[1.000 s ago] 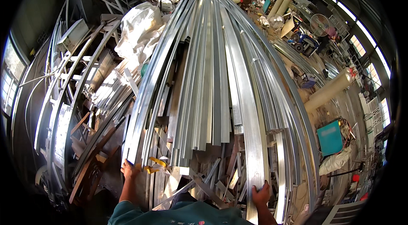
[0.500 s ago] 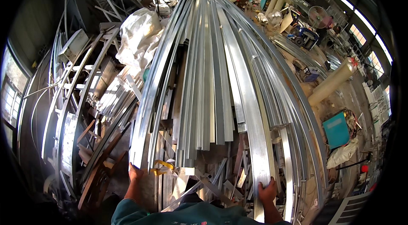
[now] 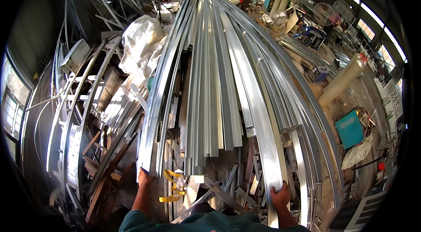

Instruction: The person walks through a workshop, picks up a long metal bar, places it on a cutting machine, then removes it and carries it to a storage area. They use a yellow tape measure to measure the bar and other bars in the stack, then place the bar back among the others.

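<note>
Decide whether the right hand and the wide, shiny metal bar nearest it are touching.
Touching: the head view shows the right hand with its fingers closed over the right edge of the wide, shiny metal bar, no gap visible.

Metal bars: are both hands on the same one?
No, the left hand is at the end of a left-side bar, while the right hand is on a separate wide bar.

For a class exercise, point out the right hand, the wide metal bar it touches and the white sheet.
Right hand [image 3: 281,194]: head view, middle of hand.
Wide metal bar [image 3: 258,109]: head view, upper face.
White sheet [image 3: 141,44]: head view, crumpled middle.
</note>
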Demonstrator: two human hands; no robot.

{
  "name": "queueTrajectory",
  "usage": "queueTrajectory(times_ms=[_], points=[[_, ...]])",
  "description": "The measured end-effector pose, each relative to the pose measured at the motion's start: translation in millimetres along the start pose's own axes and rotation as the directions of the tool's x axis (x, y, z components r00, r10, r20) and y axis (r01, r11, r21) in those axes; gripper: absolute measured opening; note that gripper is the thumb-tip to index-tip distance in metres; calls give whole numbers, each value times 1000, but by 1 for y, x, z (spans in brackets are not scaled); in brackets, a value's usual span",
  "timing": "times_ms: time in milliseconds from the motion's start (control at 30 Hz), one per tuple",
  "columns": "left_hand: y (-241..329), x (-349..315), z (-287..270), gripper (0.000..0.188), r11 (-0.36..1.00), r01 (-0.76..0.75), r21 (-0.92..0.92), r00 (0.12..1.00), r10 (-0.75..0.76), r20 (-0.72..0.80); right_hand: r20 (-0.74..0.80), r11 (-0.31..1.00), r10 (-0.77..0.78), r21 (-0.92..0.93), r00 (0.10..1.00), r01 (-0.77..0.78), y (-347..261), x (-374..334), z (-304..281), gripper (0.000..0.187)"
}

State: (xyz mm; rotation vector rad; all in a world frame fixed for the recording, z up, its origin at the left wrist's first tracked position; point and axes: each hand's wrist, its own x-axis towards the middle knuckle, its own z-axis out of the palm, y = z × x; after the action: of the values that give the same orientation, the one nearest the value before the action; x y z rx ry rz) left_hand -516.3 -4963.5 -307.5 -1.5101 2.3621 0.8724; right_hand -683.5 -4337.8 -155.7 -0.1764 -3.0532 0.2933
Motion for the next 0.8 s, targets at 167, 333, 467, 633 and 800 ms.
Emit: queueTrajectory(times_ms=[167,333,467,633,800], points=[[15,27,-4,68,974,67,215,998,-69,4,-45,996,-45,72,998,48,0,-1,-5,68],[20,13,-56,52,974,-88,208,995,97,-37,56,989,23,142,998,-31,2,1,-12,70],[85,-52,-122,55,964,-148,221,981,171,-92,38,990,49,133,998,-53,10,-1,-7,67],[155,-118,-154,42,988,-152,9,984,151,100,20,987,33,159,999,-36,12,2,-6,63],[281,-238,-111,25,911,-351,-218,870,403,285,34,977,23,212,999,-30,35,-6,-1,69]])
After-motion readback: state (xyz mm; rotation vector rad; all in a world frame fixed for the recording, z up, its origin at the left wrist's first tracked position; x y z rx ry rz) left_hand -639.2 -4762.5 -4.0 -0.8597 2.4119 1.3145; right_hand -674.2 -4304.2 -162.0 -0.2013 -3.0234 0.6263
